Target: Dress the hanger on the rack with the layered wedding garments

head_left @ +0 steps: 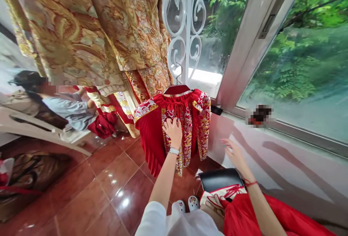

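A red costume top with gold and white embroidered panels hangs in front of me on a red hanger. The hanger's metal hook is at the white scrolled window grille. Gathered red ties fall from its neckline. My left hand is on the embroidered front just below these ties, fingers bent against the fabric. My right hand is in the air to the right of the costume, fingers stretched out and holding nothing. Red fabric with a white, red-edged waistband lies under my right forearm, by my lap.
Gold embroidered garments hang at the upper left. A person sits at the left with dark red cloth. A black seat stands below my right hand. The window frame and white wall border the right side.
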Motion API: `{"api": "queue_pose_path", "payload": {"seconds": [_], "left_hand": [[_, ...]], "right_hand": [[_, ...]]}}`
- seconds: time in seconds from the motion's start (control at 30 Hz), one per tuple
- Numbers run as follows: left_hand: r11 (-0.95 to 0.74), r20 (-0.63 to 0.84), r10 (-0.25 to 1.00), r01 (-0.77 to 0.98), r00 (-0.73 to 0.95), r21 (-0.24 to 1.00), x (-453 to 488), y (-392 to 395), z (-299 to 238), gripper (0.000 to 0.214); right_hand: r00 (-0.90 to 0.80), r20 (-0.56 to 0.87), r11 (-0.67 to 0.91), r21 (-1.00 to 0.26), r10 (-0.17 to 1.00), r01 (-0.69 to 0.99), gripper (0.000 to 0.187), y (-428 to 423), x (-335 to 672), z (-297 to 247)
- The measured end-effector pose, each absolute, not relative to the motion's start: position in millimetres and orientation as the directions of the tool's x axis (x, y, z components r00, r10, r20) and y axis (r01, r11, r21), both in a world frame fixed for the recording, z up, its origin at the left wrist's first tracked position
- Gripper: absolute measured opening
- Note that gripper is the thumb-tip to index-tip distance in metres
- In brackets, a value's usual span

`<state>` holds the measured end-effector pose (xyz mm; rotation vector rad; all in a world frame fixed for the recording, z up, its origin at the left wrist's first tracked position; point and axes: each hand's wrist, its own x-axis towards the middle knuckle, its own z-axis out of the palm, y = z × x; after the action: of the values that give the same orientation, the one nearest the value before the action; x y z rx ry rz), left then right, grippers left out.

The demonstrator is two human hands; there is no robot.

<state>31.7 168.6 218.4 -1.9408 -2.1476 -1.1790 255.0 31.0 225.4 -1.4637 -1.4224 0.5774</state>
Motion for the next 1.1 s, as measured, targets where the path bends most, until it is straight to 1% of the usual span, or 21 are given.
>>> {"api": "queue_pose_path", "payload": {"seconds": [0.07,0.1,0.17,0.2,0.23,0.33,0.43,0.5,0.53,0.6,0.63,0.7,0.73,0.8,0.83,0.93,1.0,1.07,1.1], "left_hand": [[-0.089,0.467,0.864,0.859,-0.185,0.505,28,155,205,0.031],[-0.103,0.430,0.890,0.850,-0.153,0.517,26,143,195,0.033],[-0.096,0.289,0.953,0.817,-0.090,0.569,22,110,165,0.038],[-0.089,0.179,0.984,0.796,-0.025,0.599,19,91,148,0.040],[-0.063,0.105,0.994,0.788,-0.003,0.613,15,69,129,0.039],[-0.010,-0.045,0.998,0.760,0.052,0.650,3,11,78,0.032],[0.002,-0.107,0.988,0.700,0.107,0.714,-10,-13,55,0.027],[-0.009,-0.082,0.991,0.652,0.109,0.758,-16,-5,63,0.025],[-0.011,-0.046,0.996,0.602,0.079,0.798,-17,5,74,0.024],[-0.033,0.056,0.998,0.428,-0.041,0.903,-14,32,111,0.026],[-0.076,0.116,0.986,0.285,-0.124,0.956,-10,47,134,0.027],[-0.184,0.187,0.969,0.031,-0.164,0.982,1,78,184,0.023],[-0.206,0.193,0.972,-0.091,-0.136,0.974,7,94,208,0.026],[-0.211,0.193,0.974,-0.158,-0.116,0.965,21,123,247,0.027],[-0.164,0.143,0.983,-0.202,-0.116,0.965,27,136,260,0.025],[-0.092,0.048,0.977,-0.208,-0.206,0.974,38,164,276,0.019],[-0.110,0.068,0.952,-0.129,-0.297,0.985,38,171,273,0.013],[-0.143,0.119,0.931,-0.045,-0.344,0.989,34,172,267,0.011],[-0.156,0.136,0.925,-0.030,-0.356,0.987,31,171,264,0.011]], "right_hand": [[0.124,0.321,0.240,-0.868,0.939,0.434,0.025,65,234,231],[0.087,0.344,0.281,-0.867,0.935,0.411,0.030,83,220,238],[0.066,0.414,0.362,-0.852,0.908,0.377,0.035,119,189,255],[0.064,0.451,0.398,-0.838,0.890,0.374,0.036,134,175,264],[0.057,0.476,0.422,-0.823,0.877,0.380,0.035,147,163,271],[0.040,0.493,0.426,-0.787,0.869,0.447,0.037,170,139,281],[0.066,0.488,0.391,-0.766,0.870,0.510,0.036,174,133,274],[0.073,0.454,0.367,-0.795,0.888,0.484,0.034,167,133,267],[0.061,0.415,0.348,-0.826,0.908,0.443,0.035,160,134,265],[0.025,0.322,0.294,-0.889,0.946,0.350,0.040,146,137,266],[0.010,0.290,0.272,-0.906,0.957,0.324,0.041,139,138,269],[0.021,0.293,0.269,-0.900,0.956,0.344,0.036,130,141,278],[0.037,0.319,0.283,-0.883,0.947,0.375,0.035,129,141,284],[0.049,0.366,0.314,-0.852,0.929,0.420,0.034,130,140,292],[0.053,0.374,0.317,-0.846,0.926,0.429,0.033,132,139,294],[0.069,0.328,0.257,-0.838,0.942,0.481,0.028,140,132,289],[0.070,0.276,0.194,-0.812,0.959,0.550,0.028,145,132,282],[0.079,0.223,0.134,-0.795,0.972,0.592,0.025,150,139,272],[0.095,0.194,0.100,-0.795,0.976,0.598,0.025,152,145,267]]}}
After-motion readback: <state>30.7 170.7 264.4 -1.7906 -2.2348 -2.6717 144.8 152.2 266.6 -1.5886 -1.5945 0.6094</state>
